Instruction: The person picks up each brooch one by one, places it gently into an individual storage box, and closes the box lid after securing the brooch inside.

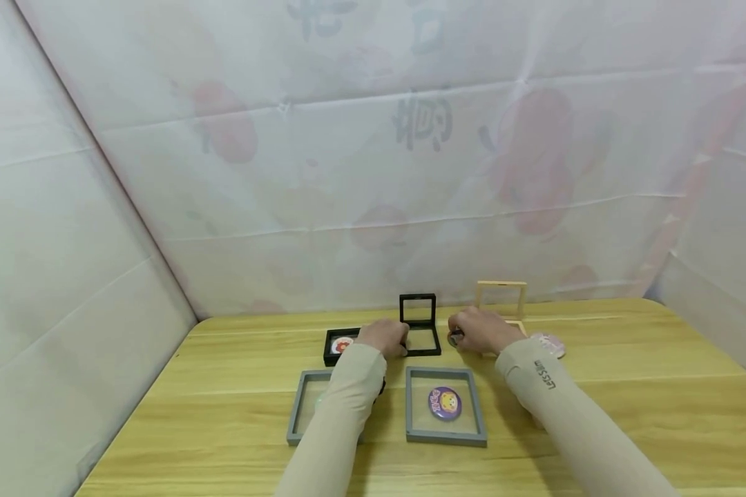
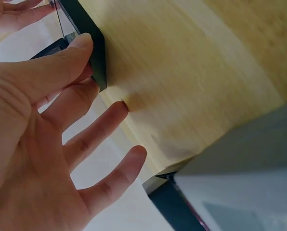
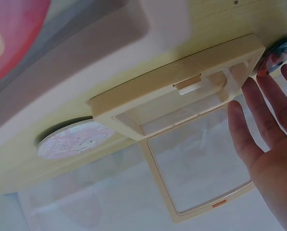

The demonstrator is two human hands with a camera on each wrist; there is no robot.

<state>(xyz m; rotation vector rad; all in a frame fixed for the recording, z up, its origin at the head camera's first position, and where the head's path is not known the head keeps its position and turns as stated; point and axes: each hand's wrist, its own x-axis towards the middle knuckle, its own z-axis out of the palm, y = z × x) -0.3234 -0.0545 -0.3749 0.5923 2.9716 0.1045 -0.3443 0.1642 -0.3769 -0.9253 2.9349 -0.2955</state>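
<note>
Both hands busy with the little frames, and a lot is blocked
Head view: far side of the table [image 1: 224, 400], the left hand [image 1: 382, 336] is on the near left corner of the open black frame [image 1: 423, 338] and covers it; the right hand [image 1: 481, 329] is at a dark badge [image 1: 454, 339], left of the open cream frame [image 1: 501, 283], hiding much of its base. The left sleeve [image 1: 336, 421] blocks a good chunk of the left grey frame [image 1: 297, 407]. Left wrist view: thumb and fingers clearly pinch the open black frame, which gets cut off; no idea what the blurry grey shape [image 2: 240, 154] is. Right wrist view: fingertips are right by the dark badge, but the view's edge crops things, so can't tell if it's gripped.
</note>
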